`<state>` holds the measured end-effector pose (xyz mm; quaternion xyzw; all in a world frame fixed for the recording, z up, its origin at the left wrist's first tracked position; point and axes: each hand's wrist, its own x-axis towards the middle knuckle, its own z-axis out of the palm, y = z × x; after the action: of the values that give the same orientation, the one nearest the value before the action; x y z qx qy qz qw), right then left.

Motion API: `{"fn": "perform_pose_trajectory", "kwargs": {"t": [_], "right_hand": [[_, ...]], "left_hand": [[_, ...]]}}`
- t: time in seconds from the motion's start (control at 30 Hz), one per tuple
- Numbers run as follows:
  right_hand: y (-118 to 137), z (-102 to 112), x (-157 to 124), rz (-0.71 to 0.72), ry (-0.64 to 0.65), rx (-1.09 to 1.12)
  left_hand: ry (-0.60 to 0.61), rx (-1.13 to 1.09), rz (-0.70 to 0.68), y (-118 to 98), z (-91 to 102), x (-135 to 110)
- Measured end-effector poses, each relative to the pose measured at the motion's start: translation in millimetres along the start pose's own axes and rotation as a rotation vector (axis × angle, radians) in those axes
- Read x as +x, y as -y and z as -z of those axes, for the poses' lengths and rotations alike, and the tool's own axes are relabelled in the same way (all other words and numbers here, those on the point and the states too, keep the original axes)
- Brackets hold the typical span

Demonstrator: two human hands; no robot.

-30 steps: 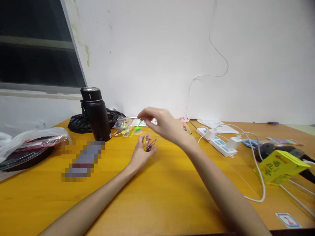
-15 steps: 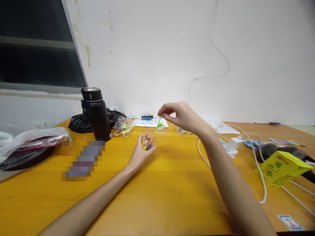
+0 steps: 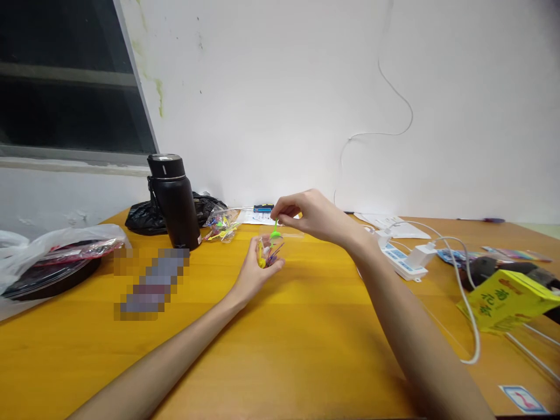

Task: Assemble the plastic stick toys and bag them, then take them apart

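My left hand point(image 3: 258, 271) is closed around a clear plastic bag point(image 3: 268, 255) of small coloured plastic pieces, yellow, white and purple among them. Between thumb and fingertips, my right hand point(image 3: 301, 214) pinches the thin stem of a bright green plastic piece point(image 3: 275, 234), which hangs down at the bag's opening. Whether the green piece is inside the bag or just in front of it I cannot tell. Another clear bag of coloured pieces point(image 3: 222, 226) lies behind my left hand, near the wall.
A black bottle point(image 3: 175, 204) stands at the left, before a black plastic bag point(image 3: 142, 217). A screwdriver point(image 3: 263, 208) lies on white paper at the back. On the right are a power strip point(image 3: 402, 261), white cables and a yellow box point(image 3: 503, 300). A white bag point(image 3: 105, 235) covers a round black object.
My right hand has come left and slightly down, bringing the green piece from beside the bag to its opening. My left hand keeps its hold on the bag.
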<state>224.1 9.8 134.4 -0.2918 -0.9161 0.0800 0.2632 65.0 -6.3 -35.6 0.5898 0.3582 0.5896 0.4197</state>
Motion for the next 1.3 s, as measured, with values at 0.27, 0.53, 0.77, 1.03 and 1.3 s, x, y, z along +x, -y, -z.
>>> {"fn": "perform_pose_trajectory", "kwargs": {"t": [0.27, 0.53, 0.77, 1.03, 1.3], "right_hand": [[4.8, 0.8, -0.3, -0.055, 0.118, 0.192], [8.4, 9.8, -5.0, -0.039, 0.183, 0.223], [11.7, 11.9, -5.3, -0.017, 0.083, 0.142], [10.9, -13.6, 0.1, 0.006, 0.182, -0.073], [-22.3, -1.4, -1.4, 0.099, 0.099, -0.211]], "left_hand": [[0.01, -0.024, 0.004, -6.9, -2.0, -4.0], [0.02, -0.06, -0.003, -8.8, -3.5, -4.2], [-0.015, -0.069, 0.005, -2.1, -1.4, -0.5], [-0.113, 0.0, 0.082, 4.9, 4.7, 6.9], [-0.111, -0.206, 0.19, -0.7, 8.7, 10.4]]}}
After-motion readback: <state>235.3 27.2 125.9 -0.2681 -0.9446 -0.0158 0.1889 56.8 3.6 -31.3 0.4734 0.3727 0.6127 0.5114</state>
